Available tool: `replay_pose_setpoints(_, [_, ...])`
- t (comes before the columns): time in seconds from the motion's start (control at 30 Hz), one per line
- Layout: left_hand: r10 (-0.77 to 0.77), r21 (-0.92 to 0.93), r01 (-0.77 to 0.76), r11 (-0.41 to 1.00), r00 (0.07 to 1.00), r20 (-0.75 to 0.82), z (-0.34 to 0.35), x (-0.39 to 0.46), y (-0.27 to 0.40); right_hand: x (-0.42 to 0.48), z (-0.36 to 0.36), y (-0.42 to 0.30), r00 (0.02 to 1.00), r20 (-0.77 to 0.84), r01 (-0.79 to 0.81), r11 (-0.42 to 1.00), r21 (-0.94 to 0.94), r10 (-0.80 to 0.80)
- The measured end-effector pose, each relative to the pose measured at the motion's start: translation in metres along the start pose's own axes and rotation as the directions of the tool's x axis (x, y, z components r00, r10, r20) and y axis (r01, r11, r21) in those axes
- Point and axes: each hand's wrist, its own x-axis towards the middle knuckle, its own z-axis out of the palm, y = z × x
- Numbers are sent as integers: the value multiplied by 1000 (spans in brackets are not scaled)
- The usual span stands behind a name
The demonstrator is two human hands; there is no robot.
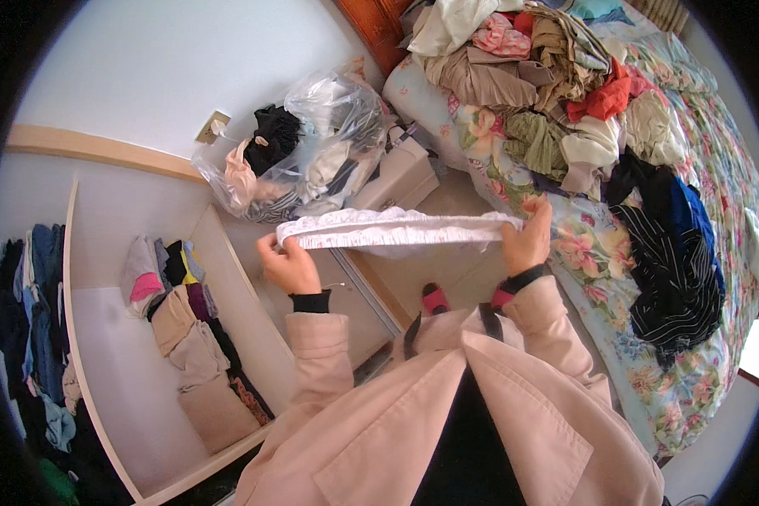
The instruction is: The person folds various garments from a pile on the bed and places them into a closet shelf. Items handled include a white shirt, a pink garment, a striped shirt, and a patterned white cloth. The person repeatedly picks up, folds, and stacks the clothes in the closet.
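Observation:
A white garment [395, 233] with a gathered elastic waistband is stretched level between my two hands. My left hand [289, 265] pinches one end of the waistband, the thumb laid along its edge. At the other end, my right hand [529, 235] grips the band between thumb and fingers. The rest of the cloth hangs below the band and is mostly hidden from this steep angle, so its full shape cannot be told. Faint coloured marks show on the fabric.
Left stands a wooden cabinet compartment [111, 335] holding folded clothes [199, 354]; more garments [41, 303] hang beyond its divider. A clear plastic bag [329, 126] of clothes rests by a wall socket [214, 129]. Right, a floral bed [582, 246] bears a clothes heap [499, 79] and striped black garment [670, 284].

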Motion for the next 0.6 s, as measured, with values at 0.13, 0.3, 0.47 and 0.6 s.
replay_pose_setpoints(0.13, [-294, -114, 334, 936, 916, 274, -5, 28, -30, -30, -16, -17, 902, 256, 341, 937, 71, -347])
replay_pose_setpoints(0.3, [-428, -359, 781, 511, 594, 681, 26, 52, -87, -99, -28, -30, 598, 536, 468, 802, 370, -596])
replay_pose_setpoints(0.47, [-116, -368, 893, 258, 407, 906, 50, 62, -99, -119, -33, -50, 417, 703, 80, 794, 602, -576])
replay_pose_setpoints(0.6, [-142, -386, 853, 352, 457, 878, 66, 76, -86, -116, -24, -59, 97, 753, -57, 752, 657, -651])
